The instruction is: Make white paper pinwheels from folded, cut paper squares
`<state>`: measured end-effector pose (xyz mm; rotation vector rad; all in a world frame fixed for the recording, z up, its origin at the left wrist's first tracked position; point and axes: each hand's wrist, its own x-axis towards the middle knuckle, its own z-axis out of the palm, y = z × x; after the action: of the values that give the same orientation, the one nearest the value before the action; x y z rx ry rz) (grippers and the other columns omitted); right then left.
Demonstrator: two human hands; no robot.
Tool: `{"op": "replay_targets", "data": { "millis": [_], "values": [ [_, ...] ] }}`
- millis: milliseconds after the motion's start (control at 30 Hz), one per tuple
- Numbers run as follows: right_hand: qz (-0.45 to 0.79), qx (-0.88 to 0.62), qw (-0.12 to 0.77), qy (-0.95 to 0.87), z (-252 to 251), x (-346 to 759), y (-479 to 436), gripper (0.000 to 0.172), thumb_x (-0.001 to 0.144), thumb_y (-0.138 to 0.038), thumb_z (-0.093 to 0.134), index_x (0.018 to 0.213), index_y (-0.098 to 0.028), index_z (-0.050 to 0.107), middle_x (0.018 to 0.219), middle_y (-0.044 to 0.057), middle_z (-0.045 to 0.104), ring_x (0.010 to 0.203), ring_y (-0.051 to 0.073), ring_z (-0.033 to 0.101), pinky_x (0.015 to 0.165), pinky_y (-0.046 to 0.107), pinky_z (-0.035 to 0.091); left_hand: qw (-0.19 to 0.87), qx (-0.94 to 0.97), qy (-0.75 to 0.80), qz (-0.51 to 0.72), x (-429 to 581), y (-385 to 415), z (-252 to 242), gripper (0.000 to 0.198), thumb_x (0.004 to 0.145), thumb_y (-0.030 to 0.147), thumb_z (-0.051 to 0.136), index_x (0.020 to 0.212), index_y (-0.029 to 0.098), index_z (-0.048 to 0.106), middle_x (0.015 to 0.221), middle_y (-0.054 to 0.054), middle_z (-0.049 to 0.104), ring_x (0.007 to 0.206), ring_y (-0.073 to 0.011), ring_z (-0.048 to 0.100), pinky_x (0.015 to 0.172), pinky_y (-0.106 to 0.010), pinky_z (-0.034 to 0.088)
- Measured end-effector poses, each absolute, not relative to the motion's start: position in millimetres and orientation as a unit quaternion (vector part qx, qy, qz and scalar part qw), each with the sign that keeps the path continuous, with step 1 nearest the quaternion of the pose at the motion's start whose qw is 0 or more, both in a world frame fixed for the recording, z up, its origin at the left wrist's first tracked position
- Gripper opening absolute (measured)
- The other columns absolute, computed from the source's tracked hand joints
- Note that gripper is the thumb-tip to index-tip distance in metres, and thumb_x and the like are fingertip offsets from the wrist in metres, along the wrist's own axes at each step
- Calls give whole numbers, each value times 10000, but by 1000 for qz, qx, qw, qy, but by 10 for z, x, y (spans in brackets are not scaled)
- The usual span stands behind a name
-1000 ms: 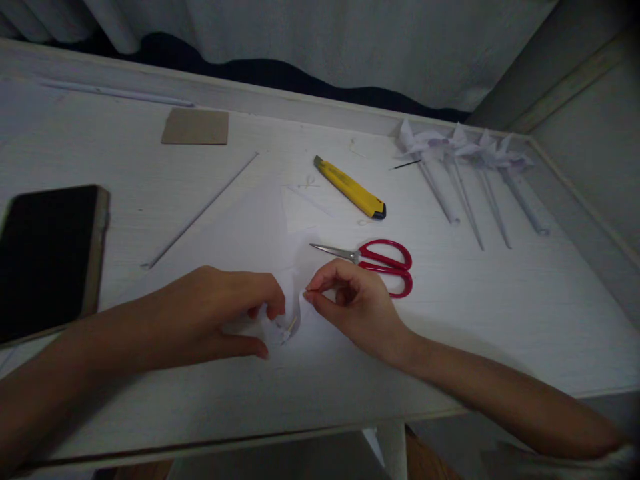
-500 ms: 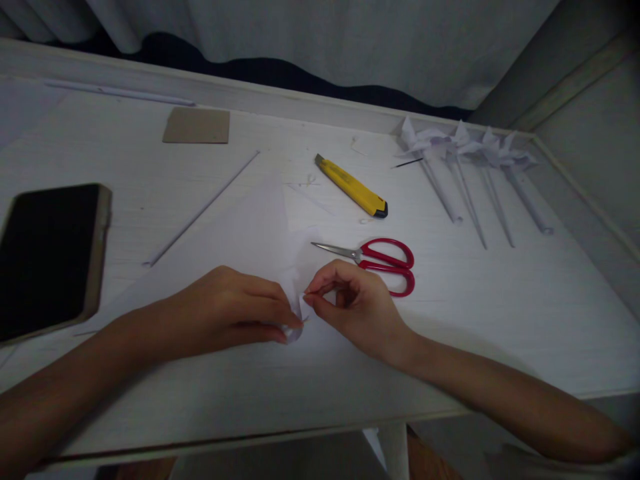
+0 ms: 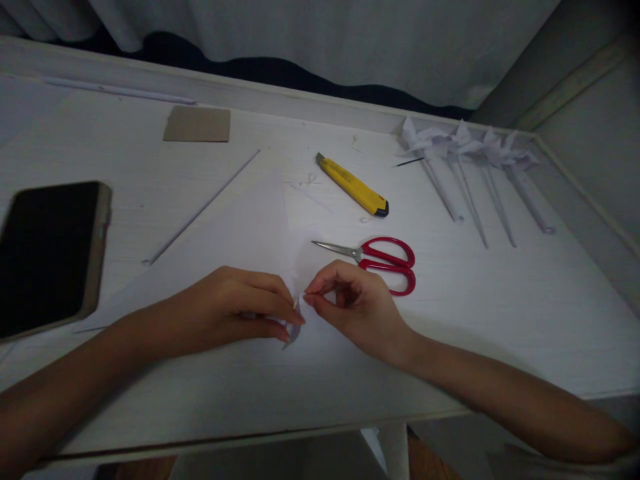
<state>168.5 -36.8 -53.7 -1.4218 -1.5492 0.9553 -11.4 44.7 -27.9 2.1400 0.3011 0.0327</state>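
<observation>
A small piece of white paper (image 3: 296, 328) is pinched between the thumb and fingers of my left hand (image 3: 255, 310). From the other side my right hand (image 3: 350, 303) pinches the same paper's edge between thumb and index finger. Much of the paper is hidden by my fingers. Beneath and beyond my left hand lies a large white paper sheet (image 3: 235, 233). Scissors with red handles (image 3: 387, 252) rest just past my right hand, their blades pointing left. Farther back is a yellow box cutter (image 3: 353, 185), its blade tip showing.
Several paper pinwheels (image 3: 465, 143) on rolled sticks lie at the back right, beside a thin dark rod (image 3: 410, 162). A rolled paper stick (image 3: 205, 207), a cardboard piece (image 3: 197, 124) and a phone (image 3: 50, 257) are to the left. Another paper roll (image 3: 120, 91) lies along the back ledge.
My left fingers have shifted slightly on the small paper, and a pointed corner now shows below them. My right hand keeps its pinch in nearly the same place.
</observation>
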Motion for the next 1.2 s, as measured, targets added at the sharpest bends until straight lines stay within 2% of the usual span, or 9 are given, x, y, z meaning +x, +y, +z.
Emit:
{"op": "replay_targets", "data": {
  "millis": [100,267,667,833,1067,1200],
  "values": [
    [371,-559,409,-619,-526,1686,-379,67,678,-102,568,720,-153,559,651,-37,576,534,38,484,458,145,371,467,872,148,19,-118,437,-293,194,764,227,552,948,211,612,892,-23,621,745,-103,568,653,-165,415],
    [376,-550,413,-621,-529,1687,-389,92,682,-86,552,741,-157,553,672,-35,576,554,44,494,475,151,383,456,864,214,13,-104,415,-314,200,708,317,605,882,218,622,628,41,593,488,-52,476,459,-136,345],
    [357,-544,406,-642,-505,1684,-409,125,685,-69,523,748,-173,554,669,-35,566,550,57,488,488,172,387,472,852,224,13,-64,397,-305,170,712,330,595,815,197,618,709,16,615,521,-66,476,477,-153,341],
    [358,-543,404,-643,-509,1677,-415,128,686,-67,516,748,-172,554,678,-33,563,556,58,482,486,174,377,473,843,258,-1,-58,391,-321,221,699,378,594,817,193,617,697,1,605,523,-80,474,469,-171,338],
    [357,-539,394,-653,-497,1687,-421,135,691,-66,515,757,-176,557,681,-38,567,539,52,469,477,170,364,482,830,282,-4,-32,382,-285,217,671,368,623,804,197,608,561,48,518,439,-50,397,417,-149,299],
    [353,-545,392,-652,-499,1681,-428,130,697,-72,508,753,-180,554,678,-34,567,529,58,472,474,180,364,485,809,331,-13,-13,378,-253,348,618,400,656,876,193,545,523,75,463,426,-51,391,402,-142,310]
  ]
}}
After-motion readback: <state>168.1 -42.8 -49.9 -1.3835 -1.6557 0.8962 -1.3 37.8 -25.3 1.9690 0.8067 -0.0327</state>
